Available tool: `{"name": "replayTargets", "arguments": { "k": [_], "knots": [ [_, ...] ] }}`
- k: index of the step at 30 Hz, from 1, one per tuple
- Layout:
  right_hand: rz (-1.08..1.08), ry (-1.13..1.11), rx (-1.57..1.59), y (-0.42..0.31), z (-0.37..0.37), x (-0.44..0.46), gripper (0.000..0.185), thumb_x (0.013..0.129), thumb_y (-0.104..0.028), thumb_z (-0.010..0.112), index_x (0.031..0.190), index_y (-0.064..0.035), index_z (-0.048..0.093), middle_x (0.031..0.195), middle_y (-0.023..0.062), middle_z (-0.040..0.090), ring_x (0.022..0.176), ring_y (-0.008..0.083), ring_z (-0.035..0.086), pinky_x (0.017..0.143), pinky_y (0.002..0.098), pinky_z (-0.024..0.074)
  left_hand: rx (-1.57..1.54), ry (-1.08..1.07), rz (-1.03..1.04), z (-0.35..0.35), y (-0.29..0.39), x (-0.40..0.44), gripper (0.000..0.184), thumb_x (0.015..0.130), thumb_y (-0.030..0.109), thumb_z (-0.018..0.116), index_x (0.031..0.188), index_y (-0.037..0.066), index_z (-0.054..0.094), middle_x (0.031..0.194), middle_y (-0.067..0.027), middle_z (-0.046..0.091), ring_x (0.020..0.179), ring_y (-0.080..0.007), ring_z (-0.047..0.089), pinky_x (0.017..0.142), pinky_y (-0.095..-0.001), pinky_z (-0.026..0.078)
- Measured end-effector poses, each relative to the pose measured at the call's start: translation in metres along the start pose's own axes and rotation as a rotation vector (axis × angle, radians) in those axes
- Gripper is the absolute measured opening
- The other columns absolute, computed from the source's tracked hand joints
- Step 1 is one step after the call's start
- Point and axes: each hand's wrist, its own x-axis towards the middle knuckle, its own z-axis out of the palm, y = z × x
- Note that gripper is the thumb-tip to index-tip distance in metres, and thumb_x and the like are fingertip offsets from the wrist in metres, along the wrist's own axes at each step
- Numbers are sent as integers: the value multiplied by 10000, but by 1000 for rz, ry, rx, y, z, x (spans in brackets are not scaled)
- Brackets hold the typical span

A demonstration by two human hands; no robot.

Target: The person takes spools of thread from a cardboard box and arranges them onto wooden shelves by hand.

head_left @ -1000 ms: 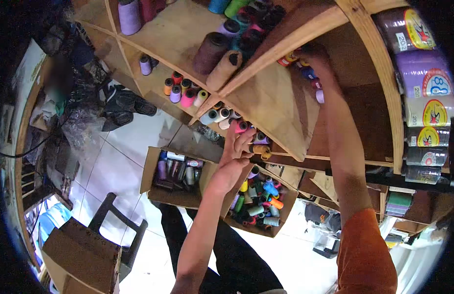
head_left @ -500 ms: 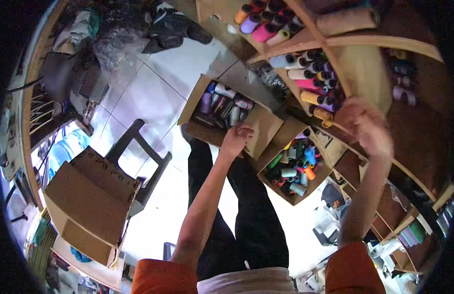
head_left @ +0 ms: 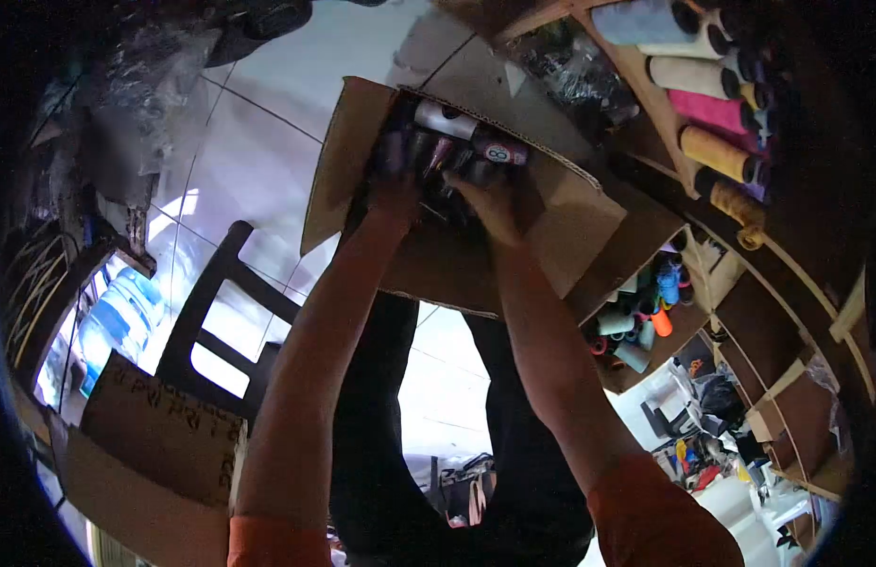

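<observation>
Both my hands are down inside an open cardboard box [head_left: 436,276] that holds several thread spools. My left hand [head_left: 395,200] is among the dark spools on the left side, its fingers lost in shadow. My right hand [head_left: 495,200] reaches in from the right, thumb stretched toward the middle, its other fingers hidden in the dark. Whether either hand grips a spool cannot be made out. A white spool [head_left: 446,120] lies at the far side of the box, beside a spool with a round printed label [head_left: 500,152].
A second box of colourful spools [head_left: 636,326] stands to the right. Above it, a wooden shelf [head_left: 688,180] holds rows of spools, including a pink one [head_left: 707,111]. To the left are a dark plastic chair [head_left: 206,302] and another cardboard box [head_left: 154,463].
My right hand has left the shelf and come down into the box. My left hand has moved from the box's near edge in among the spools. My view has lowered and come closer.
</observation>
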Motion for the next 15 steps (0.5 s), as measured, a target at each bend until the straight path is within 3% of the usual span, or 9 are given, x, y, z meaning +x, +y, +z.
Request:
{"name": "replayTargets", "arguments": {
  "k": [1,2,4,7,8,10,11,13,15],
  "knots": [
    [83,26,-40,-10,7,2,926,676,-529,705,1338,-7,321,1331,235,363,1222,379,387,1018,506,290,-71,-111,-7,-2,2,5,297,827,220,536,1085,90,604,1082,-144,599,974,-346,593,794,-490,490],
    [166,52,-79,-21,12,5,987,677,-563,684,1382,-16,261,1387,260,301,1260,414,344,1023,551,263,-112,-89,26,1,4,6,297,834,176,528,1108,71,571,1080,-164,594,988,-351,583,814,-482,481],
    [301,60,-153,-41,23,-6,996,683,-601,651,1379,-8,257,1371,252,322,1230,441,366,983,612,258,-196,-67,97,14,6,1,312,847,87,513,1154,32,507,1076,-205,582,1015,-361,563,855,-466,463],
    [355,113,-296,-31,46,6,1079,668,-570,683,1401,2,135,1406,288,174,1279,473,232,1009,579,254,151,-379,349,-5,11,7,338,832,169,560,1131,17,518,1084,-218,576,1037,-360,553,878,-447,462],
    [343,137,-355,-21,55,14,1126,659,-545,706,1413,4,76,1428,308,95,1310,482,160,1031,547,253,77,-399,327,-17,10,6,380,815,207,584,1136,14,518,1092,-219,574,1041,-362,551,883,-443,460],
    [362,48,-245,-14,47,9,1134,652,-531,721,1405,29,85,1430,297,109,1318,474,140,1036,544,247,-78,-436,279,-35,9,1,471,779,281,632,1147,10,519,1108,-222,569,1048,-367,547,895,-434,456],
    [297,-14,-141,-9,37,7,1132,651,-517,730,1403,32,87,1432,292,112,1321,471,133,1039,544,243,-203,-402,161,-36,7,-2,523,758,307,650,1168,13,509,1124,-221,563,1052,-369,545,899,-432,454],
    [103,-158,125,10,16,10,1124,650,-483,748,1404,27,89,1437,281,115,1325,466,120,1043,545,237,-446,-307,-69,-30,3,2,630,716,357,687,1208,17,489,1156,-220,550,1060,-373,541,907,-427,452],
    [-20,-133,157,28,23,10,1097,623,-479,762,1397,4,154,1437,259,149,1316,470,148,1047,558,216,-638,-55,-246,-17,-5,6,653,721,350,684,1236,13,467,1209,-222,517,1092,-374,520,936,-423,428]
  ]
}}
